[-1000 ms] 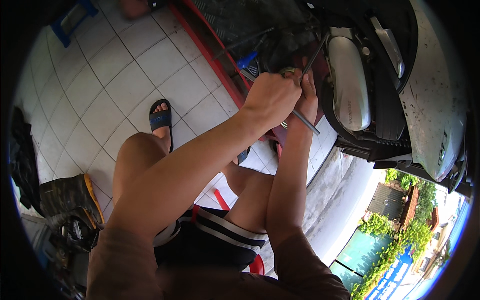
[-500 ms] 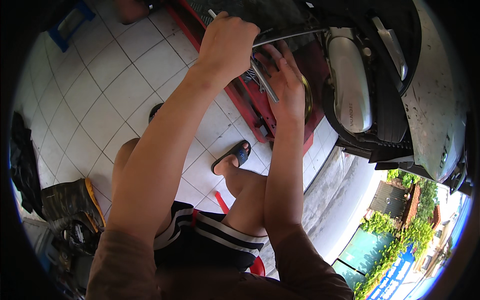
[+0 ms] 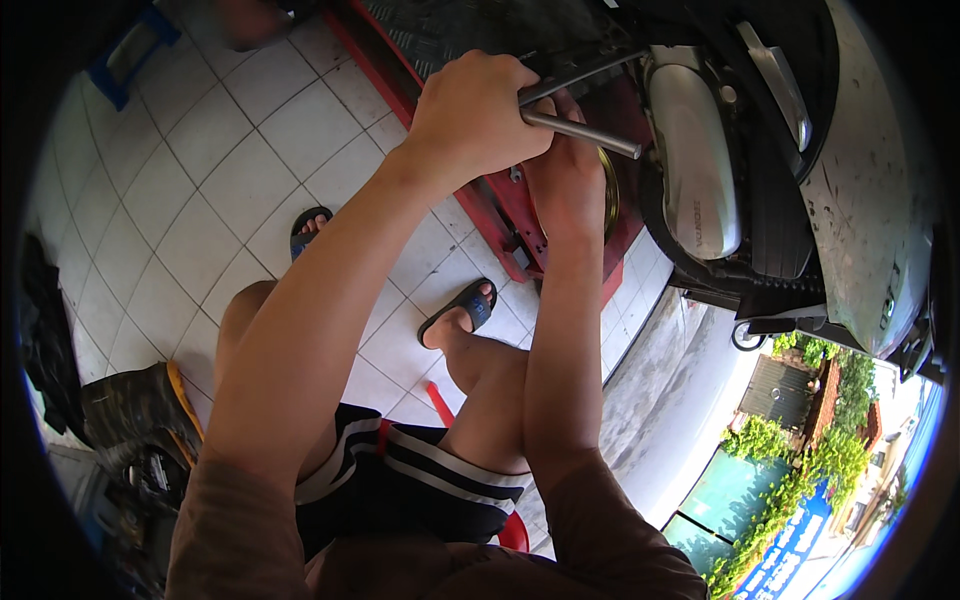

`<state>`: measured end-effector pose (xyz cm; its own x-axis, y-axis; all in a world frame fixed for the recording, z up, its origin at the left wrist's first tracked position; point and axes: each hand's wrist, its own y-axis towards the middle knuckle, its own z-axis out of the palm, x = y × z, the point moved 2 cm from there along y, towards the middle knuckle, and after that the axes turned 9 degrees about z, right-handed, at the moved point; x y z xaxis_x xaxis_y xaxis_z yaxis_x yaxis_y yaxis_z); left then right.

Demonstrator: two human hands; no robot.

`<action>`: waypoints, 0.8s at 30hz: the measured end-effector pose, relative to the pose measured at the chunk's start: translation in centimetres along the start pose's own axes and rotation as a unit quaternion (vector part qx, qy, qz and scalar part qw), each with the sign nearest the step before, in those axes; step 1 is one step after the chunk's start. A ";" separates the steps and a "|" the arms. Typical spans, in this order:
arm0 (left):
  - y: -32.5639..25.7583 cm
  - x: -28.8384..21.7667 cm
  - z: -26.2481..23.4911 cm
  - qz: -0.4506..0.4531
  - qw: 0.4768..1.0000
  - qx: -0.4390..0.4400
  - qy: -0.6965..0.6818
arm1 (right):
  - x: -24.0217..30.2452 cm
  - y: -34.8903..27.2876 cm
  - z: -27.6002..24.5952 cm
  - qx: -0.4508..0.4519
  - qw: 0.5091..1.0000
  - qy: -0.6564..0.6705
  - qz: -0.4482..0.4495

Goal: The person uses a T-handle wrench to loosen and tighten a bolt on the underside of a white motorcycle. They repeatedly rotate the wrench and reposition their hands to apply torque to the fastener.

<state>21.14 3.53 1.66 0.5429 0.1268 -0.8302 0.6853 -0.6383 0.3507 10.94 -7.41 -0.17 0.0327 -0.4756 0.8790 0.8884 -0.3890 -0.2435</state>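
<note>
My left hand [image 3: 478, 112] is closed around a metal T-handle wrench [image 3: 600, 138], at the junction of its crossbar and shaft. One end of the crossbar sticks out to the right. The dark shaft runs to the right and away, toward the motorbike [image 3: 700, 170], where its tip is lost among dark parts. My right hand [image 3: 568, 185] is just right of the left one, its fingers bent in at the wrench beneath the crossbar; the left hand and bar partly hide them. Behind the right wrist shows the edge of a round, gold-coloured rim [image 3: 611, 195].
Below the hands lies a red metal platform [image 3: 510, 225], with a small spanner [image 3: 516, 174] on it. White tiles [image 3: 235, 190] cover the floor. At the left are a blue stool [image 3: 125, 55] and a boot [image 3: 135, 415]. My sandalled foot [image 3: 462, 312] stands near the platform.
The crossbar has turned, its near end swinging right and away. My left hand has moved slightly nearer and turned with it. My right hand's spread fingers have bent in toward the wrench.
</note>
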 end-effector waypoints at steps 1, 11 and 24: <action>0.0 -0.3 -0.1 -0.011 1.000 0.028 -0.007 | -0.1 0.2 0.1 -0.007 1.000 -0.003 -0.006; 0.4 -0.6 0.6 -0.319 0.807 -0.026 -0.497 | -1.0 1.3 -0.3 0.209 0.972 0.095 0.055; -1.2 -1.5 1.0 -0.422 0.670 0.098 -0.602 | -1.7 0.7 0.4 0.064 0.982 0.142 0.109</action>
<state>19.01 3.35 2.01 -0.8654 -0.1235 -0.4857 0.3596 -0.8280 -0.4302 11.70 -6.52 -1.63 0.1156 -0.7441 0.6580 0.9257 -0.1596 -0.3430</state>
